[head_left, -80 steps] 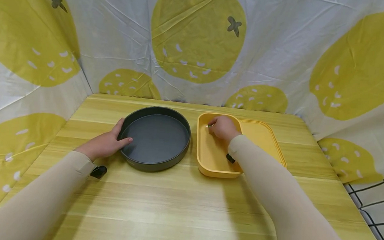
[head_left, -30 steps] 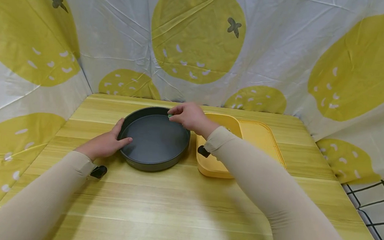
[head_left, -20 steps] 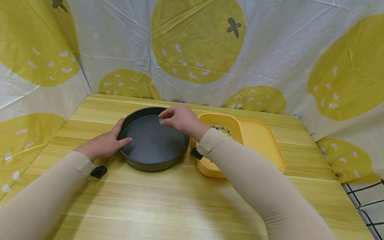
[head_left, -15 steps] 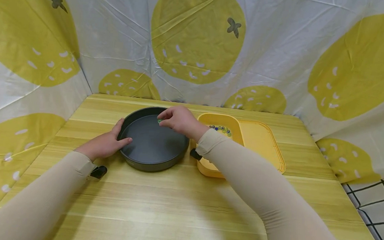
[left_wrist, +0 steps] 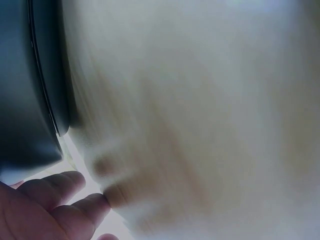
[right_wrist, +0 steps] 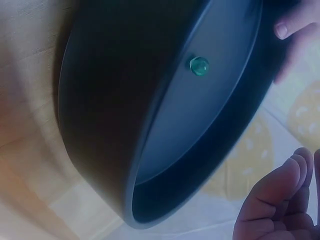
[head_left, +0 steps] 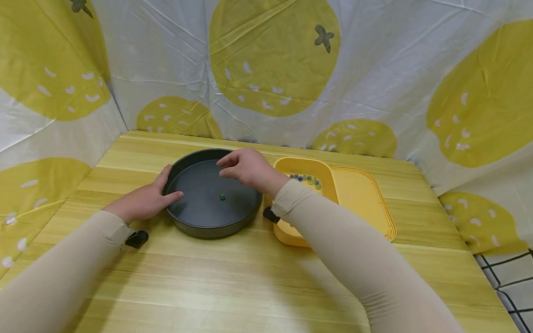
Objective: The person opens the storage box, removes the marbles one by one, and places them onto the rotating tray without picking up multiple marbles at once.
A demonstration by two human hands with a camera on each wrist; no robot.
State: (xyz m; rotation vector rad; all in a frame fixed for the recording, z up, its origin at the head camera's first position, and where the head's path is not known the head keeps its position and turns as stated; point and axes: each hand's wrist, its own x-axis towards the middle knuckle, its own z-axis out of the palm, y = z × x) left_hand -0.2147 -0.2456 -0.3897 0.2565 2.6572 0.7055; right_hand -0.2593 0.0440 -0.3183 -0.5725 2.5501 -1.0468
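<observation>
Green glass marble (head_left: pixel 222 197) just freed, delivered into round grey metal pan (head_left: pixel 201 185); right hand (head_left: pixel 246 167) pinching nothing, left hand (head_left: pixel 149 199) seemingly spread.

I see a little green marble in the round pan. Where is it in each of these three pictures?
Head: left of and below centre, the green marble sits on the floor of the dark pan.
Left wrist: not in it.
Right wrist: upper part, right of centre, green marble.
Shared landmark: the dark pan, left of centre, at the upper left edge, and across the middle, respectively.
</observation>
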